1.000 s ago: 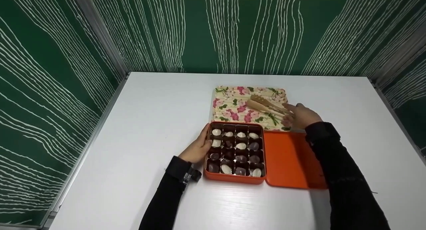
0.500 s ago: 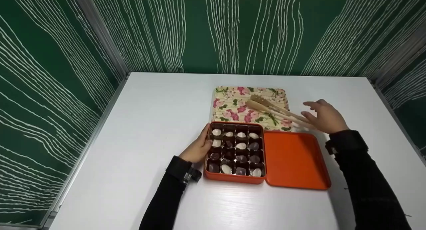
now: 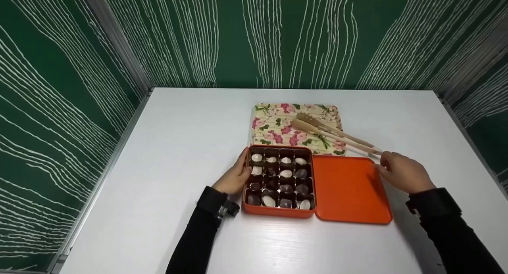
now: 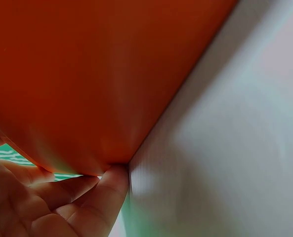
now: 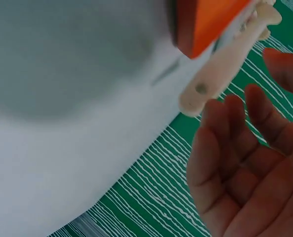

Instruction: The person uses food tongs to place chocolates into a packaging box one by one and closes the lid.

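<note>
In the head view an orange box (image 3: 279,213) of dark and white chocolates stands on the white table. My left hand (image 3: 233,178) grips its left side, thumb over the rim. From the left wrist view, fingers (image 4: 104,200) press around the far edge of the orange wall. A pair of wooden tongs (image 3: 337,137) lies over the flowered board, handle ends towards the right. My right hand (image 3: 406,173) is beside those ends, fingers loosely bent. In the right wrist view the palm holds nothing, and the fingertips are right near the holed handle end (image 5: 200,89).
An orange lid (image 3: 351,190) lies to the right of the box, its raised rim round the edge. Behind the box is the flowered board (image 3: 274,125). Green walls (image 3: 230,36) with white wavy lines enclose the table's back and sides.
My right hand has let go of the tongs and moved right and nearer me, past their handle ends. My left hand and the chocolate box have stayed in place.
</note>
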`<state>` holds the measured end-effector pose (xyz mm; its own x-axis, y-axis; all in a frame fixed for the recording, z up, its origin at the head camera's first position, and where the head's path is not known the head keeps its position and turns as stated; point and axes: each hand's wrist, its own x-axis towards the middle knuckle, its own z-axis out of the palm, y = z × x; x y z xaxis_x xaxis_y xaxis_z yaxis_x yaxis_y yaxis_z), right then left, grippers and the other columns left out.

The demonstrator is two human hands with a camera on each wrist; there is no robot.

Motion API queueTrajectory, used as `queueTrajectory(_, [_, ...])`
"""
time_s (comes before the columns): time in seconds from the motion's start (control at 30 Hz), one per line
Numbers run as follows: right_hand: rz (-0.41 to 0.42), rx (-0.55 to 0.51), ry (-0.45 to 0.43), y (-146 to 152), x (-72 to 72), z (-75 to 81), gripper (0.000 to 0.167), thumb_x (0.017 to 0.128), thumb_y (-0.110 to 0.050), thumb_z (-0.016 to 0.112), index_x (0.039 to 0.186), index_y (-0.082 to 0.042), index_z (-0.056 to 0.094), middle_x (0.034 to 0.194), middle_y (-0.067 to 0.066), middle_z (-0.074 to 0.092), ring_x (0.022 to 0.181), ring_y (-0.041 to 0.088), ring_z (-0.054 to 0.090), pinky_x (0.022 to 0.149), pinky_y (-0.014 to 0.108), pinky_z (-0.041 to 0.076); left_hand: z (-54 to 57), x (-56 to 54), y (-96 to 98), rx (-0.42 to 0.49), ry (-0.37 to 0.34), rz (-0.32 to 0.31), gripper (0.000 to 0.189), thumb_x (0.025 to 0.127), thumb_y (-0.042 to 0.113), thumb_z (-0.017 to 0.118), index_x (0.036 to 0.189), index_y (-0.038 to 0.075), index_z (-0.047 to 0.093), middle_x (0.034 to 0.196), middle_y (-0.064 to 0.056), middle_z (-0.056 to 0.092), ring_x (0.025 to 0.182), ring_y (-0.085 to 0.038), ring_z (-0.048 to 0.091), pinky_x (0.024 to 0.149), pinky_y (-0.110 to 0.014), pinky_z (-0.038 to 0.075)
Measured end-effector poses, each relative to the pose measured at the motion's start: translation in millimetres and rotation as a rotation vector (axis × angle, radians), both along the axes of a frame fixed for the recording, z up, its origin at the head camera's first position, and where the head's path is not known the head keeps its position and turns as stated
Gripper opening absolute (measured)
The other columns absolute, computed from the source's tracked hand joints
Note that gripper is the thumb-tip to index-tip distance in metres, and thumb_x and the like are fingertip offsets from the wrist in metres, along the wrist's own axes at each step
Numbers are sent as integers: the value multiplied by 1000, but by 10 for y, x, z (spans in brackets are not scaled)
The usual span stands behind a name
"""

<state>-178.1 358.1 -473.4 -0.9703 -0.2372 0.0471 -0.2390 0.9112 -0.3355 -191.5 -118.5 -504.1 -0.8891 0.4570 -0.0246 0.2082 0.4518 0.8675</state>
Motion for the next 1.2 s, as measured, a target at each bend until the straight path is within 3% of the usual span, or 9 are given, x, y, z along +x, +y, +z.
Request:
queueTrajectory(0.2, [0,44,-219,-48,95,-94,27,102,-22,61,85,-3,56,67,2,43,61,20,42,58,33,32,2,-3,-1,-2,-2,4,69,109,12,39,163,-1,-1,167,-29,9,152,-44,20,126,-48,17])
queueTrajectory(0.4, [2,108,-296,-21,137,-130,24,102,-14,53,79,-5,55,66,3,46,62,21,46,60,34,39,5,-8,-19,3,-39,-32,69,110,15,36,163,-1,-5,168,-29,3,154,-42,15,122,-50,24])
queueTrajectory(0.53, [7,71,-270,-23,154,-144,25,100,-10,50,76,-6,56,65,2,46,62,20,46,61,35,39,19,-8,-22,-7,-43,-41,68,111,16,35,163,-1,-6,168,-29,1,154,-42,14,120,-51,26])
queueTrajectory(0.67, [-13,-20,-226,5,201,-105,24,99,-6,49,76,-4,55,66,3,45,63,20,44,61,34,38,8,-14,-20,-14,-22,-31,68,110,15,37,163,-2,-3,168,-29,5,153,-43,17,124,-51,21])
queueTrajectory(0.9, [-40,-111,-83,75,300,35,23,101,-2,48,81,1,57,68,3,49,64,19,44,61,33,37,-19,-18,-26,5,-5,-23,67,109,12,37,162,-3,-1,167,-31,6,152,-45,18,123,-53,22])
queueTrajectory(1.2, [-121,-229,-40,98,350,279,28,107,-10,45,99,11,61,76,7,57,66,18,47,56,26,36,5,-2,-16,6,5,-16,68,108,12,38,162,-4,-1,166,-31,7,152,-45,19,125,-51,19])
